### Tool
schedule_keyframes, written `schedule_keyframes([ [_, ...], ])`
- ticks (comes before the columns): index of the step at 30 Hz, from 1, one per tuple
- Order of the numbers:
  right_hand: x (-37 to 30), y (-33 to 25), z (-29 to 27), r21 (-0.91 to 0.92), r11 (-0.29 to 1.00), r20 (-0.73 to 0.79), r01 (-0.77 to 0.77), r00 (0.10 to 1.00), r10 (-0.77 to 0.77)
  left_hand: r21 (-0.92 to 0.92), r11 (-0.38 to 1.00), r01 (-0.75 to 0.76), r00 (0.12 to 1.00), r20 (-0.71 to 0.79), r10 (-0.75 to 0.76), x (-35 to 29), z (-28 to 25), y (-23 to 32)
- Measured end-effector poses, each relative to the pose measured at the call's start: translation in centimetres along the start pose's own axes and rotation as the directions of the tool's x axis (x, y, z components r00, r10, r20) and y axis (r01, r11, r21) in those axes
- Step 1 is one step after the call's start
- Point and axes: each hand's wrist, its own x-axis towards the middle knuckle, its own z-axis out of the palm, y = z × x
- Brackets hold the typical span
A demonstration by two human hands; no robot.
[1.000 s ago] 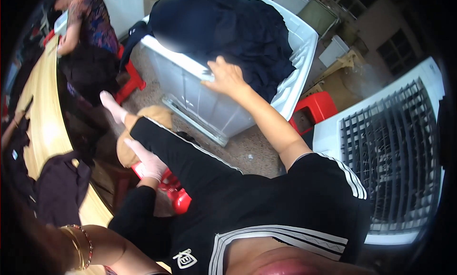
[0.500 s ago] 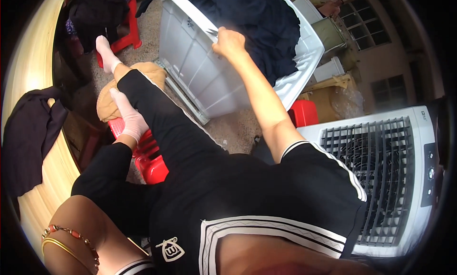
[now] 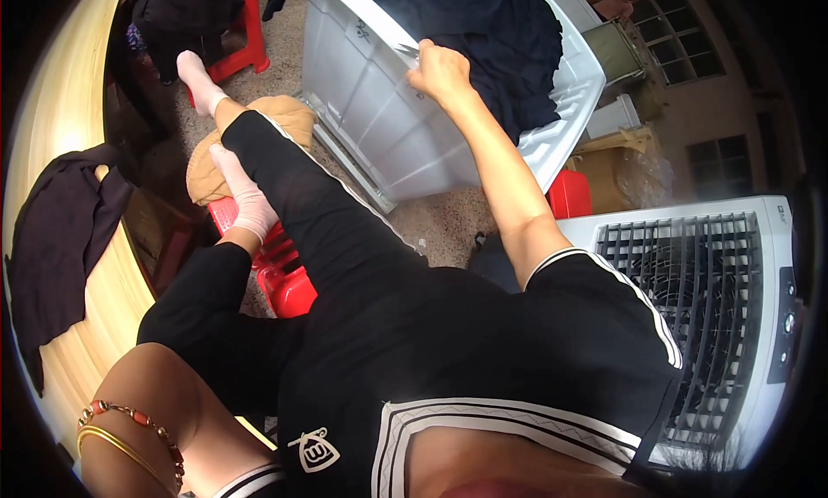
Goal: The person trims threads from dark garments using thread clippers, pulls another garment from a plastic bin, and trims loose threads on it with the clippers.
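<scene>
My right hand (image 3: 442,71) is closed at the near rim of a large white plastic bin (image 3: 371,110). Dark navy cloth (image 3: 483,32) is heaped inside that bin. Beside my fingers a small pointed grey shape (image 3: 408,50) shows against the rim; whether I hold it is unclear. My left arm (image 3: 164,394), with a beaded bracelet (image 3: 129,419) and a yellow bangle, bends at the lower left, and its hand is out of view. A dark garment (image 3: 60,239) drapes over the pale wooden table (image 3: 73,101) at the left.
My feet rest by a red plastic stool (image 3: 289,287) and a tan cushion (image 3: 207,172). Another red stool (image 3: 250,45) bears dark cloth at the far left. A grey-white air cooler (image 3: 690,282) stands at the right, with a red object (image 3: 569,194) behind it.
The whole scene sits slightly further right in the picture. My right hand remains closed at the bin's rim, and my left hand stays out of view.
</scene>
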Motion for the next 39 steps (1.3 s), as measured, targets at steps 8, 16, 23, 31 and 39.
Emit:
schedule_keyframes([
  [8,-3.1,0.3,-0.5,0.039,0.999,-0.041,0.008,0.999,-0.006,0.005,1.000,-0.010,0.997,0.080,0.009,0.4,-0.7,0.4],
  [16,-8.1,0.9,-2.7,0.045,0.999,-0.021,0.018,1.000,-0.017,-0.023,0.999,-0.029,1.000,0.006,0.029,-1.6,2.1,0.1],
  [23,-11.6,1.0,-4.5,0.134,0.991,0.050,-0.002,0.999,-0.005,-0.013,0.999,-0.050,0.998,0.038,0.050,-1.3,1.8,0.1],
  [31,-14.7,1.4,-5.1,0.144,0.989,0.032,0.015,0.999,-0.020,0.011,0.999,-0.032,0.996,0.084,0.031,-0.9,0.9,0.0],
  [39,-15.7,1.4,-5.3,0.182,0.983,-0.013,0.036,0.999,-0.034,-0.006,1.000,-0.007,0.986,0.165,0.008,-0.9,1.0,-0.3],
])
